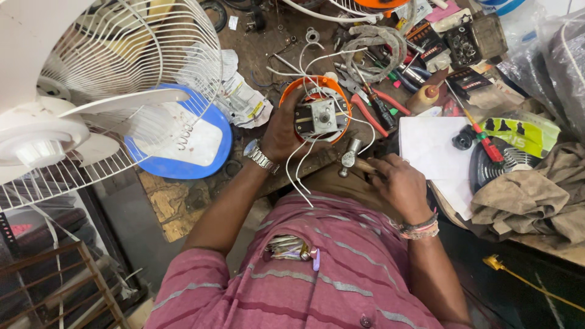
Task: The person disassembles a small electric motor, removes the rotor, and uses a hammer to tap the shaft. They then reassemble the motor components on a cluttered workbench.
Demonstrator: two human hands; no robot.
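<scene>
My left hand [281, 129], with a metal watch at the wrist, grips an orange-cased fan motor [318, 113] against the workbench edge. Its grey metal core faces up and white wires trail from it toward my chest. My right hand [399, 183], with bead bracelets at the wrist, is closed around the wooden handle of a small hammer [349, 159]. The steel hammer head sits just below and to the right of the motor, not touching it.
A white fan with wire guard [91, 79] fills the left. A blue and white fan base [183, 143] lies beside the motor. Pliers with red handles [375, 109], screwdrivers, a white sheet [436, 152], a brown cloth [536, 195] and coiled wire [375, 39] crowd the bench.
</scene>
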